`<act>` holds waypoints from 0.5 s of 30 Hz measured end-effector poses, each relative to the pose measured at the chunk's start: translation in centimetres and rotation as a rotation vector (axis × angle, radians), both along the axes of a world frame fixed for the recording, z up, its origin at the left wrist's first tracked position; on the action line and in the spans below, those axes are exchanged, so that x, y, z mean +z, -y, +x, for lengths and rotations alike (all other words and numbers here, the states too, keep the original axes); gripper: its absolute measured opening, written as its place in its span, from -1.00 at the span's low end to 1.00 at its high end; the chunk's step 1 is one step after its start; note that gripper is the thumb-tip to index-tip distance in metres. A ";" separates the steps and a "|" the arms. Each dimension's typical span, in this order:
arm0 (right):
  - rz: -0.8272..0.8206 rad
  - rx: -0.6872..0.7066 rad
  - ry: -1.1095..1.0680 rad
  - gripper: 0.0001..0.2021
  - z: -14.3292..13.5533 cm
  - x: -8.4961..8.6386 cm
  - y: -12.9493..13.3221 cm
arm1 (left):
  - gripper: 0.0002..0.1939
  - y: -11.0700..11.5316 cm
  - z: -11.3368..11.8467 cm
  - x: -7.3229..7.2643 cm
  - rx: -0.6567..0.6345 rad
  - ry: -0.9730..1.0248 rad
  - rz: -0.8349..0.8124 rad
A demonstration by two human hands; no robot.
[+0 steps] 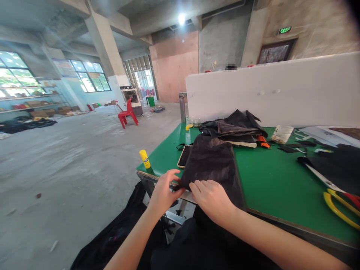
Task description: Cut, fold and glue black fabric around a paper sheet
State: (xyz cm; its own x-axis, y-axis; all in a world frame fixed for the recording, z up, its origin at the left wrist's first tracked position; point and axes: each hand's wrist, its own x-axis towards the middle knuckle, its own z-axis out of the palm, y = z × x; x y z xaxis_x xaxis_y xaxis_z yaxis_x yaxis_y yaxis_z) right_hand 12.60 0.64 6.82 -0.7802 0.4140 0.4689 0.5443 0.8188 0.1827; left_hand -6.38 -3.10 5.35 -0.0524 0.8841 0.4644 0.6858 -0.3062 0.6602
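Note:
A folded piece of black fabric [212,161] lies on the near edge of the green table [270,176]. My left hand [165,189] is at its near left corner, thumb and fingers curled around a small bit of the black edge. Closed over the front edge of the same fabric is my right hand [213,200], its fingers bent and the thumb hidden. Just beyond my left hand, a phone [184,156] sits partly under the fabric. To the left, a yellow glue stick [144,159] stands upright near the table's corner.
Scissors with yellow handles [334,198] lie at the right beside black cloth [337,165]. Behind are a heap of black fabric [233,123], an orange-handled tool [263,141] and a clear plastic container [282,134]. A white partition [270,93] borders the table's far side.

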 end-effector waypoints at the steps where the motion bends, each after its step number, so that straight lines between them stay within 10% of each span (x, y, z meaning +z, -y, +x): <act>1: -0.004 0.001 0.001 -0.89 0.0 0.1 0.0 | -0.52 0.2 0.0 0.3 -0.001 0.114 -0.090; 9: -0.244 0.097 -0.122 -0.68 0.5 2.1 0.3 | -0.67 0.5 0.6 2.0 -0.099 0.878 -0.606; 15: -0.365 0.118 -0.151 -0.77 1.2 2.4 -1.7 | -0.62 -0.3 0.4 1.1 -0.081 0.858 -0.724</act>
State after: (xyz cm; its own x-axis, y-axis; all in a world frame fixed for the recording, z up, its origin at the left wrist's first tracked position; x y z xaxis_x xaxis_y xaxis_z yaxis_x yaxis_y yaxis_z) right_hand 13.80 2.33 9.25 -0.7659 0.4861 0.4208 0.4409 0.8735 -0.2065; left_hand -5.96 -2.78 6.45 -0.0379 0.9460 -0.3221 -0.0849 0.3181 0.9443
